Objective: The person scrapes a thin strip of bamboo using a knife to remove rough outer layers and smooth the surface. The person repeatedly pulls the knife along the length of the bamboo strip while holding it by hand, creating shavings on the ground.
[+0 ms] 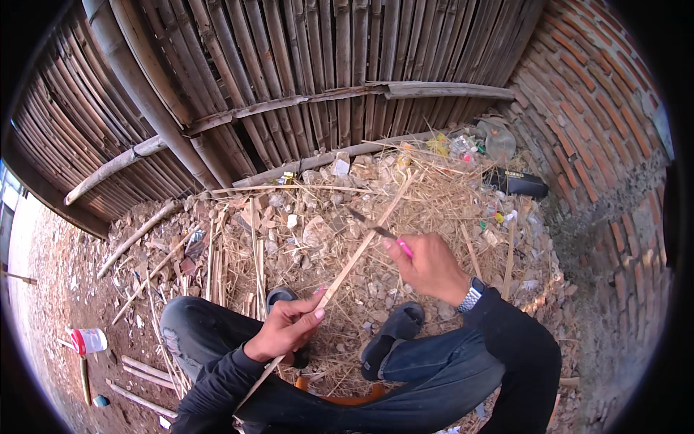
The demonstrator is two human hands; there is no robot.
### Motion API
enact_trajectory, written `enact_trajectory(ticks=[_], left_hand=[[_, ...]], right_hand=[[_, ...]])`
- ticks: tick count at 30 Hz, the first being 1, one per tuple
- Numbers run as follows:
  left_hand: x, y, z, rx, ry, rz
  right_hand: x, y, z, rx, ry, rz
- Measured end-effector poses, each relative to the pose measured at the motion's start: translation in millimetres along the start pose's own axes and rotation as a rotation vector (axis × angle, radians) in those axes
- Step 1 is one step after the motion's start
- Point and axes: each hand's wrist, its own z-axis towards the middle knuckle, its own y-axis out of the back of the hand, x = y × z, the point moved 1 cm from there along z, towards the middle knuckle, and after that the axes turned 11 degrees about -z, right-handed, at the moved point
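My left hand [288,329] is closed around a long, pale bamboo strip [352,260] above my lap. The strip slants from beside my left forearm up toward the far right. A small knife [385,233] with a pink handle and dark blade is gripped in my right hand [432,269], farther up the strip. Its blade points to the far left and crosses the strip; whether it touches cannot be made out. Around my feet, thin shavings and straw [441,210] lie over the stony ground.
A bamboo wall [325,58] stands ahead, and a brick wall [593,108] rises at the right. Several split strips [218,264] lie left of my feet. Near the brick wall is a black object [517,182]. A red-and-white container [89,341] lies far left.
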Motion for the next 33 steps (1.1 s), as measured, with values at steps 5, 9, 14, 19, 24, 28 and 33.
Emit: enact_trajectory(ticks=[5,9,14,19,24,28,33], left_hand=[[-2,-5,3,-0.023,0.060,-0.121],[-4,4,-4,-0.046,0.043,-0.247],[3,4,-1,-0.026,0.098,-0.267],[-4,10,-8,-0.003,0.073,-0.309],[2,0,-11,0.135,0.056,-0.331],[-5,4,-10,0.163,-0.011,-0.370],[0,0,-8,0.229,-0.018,-0.408]], right_hand=[[44,-32,-25,0.046,0.249,-0.013],[-5,-15,16,-0.070,-0.037,-0.087],[25,-36,-13,-0.038,0.198,-0.015],[7,-32,9,-0.026,0.053,-0.012],[-77,4,24,-0.253,-0.256,-0.102],[-48,0,19,-0.285,-0.239,0.010],[-51,3,20,-0.524,-0.316,0.347]])
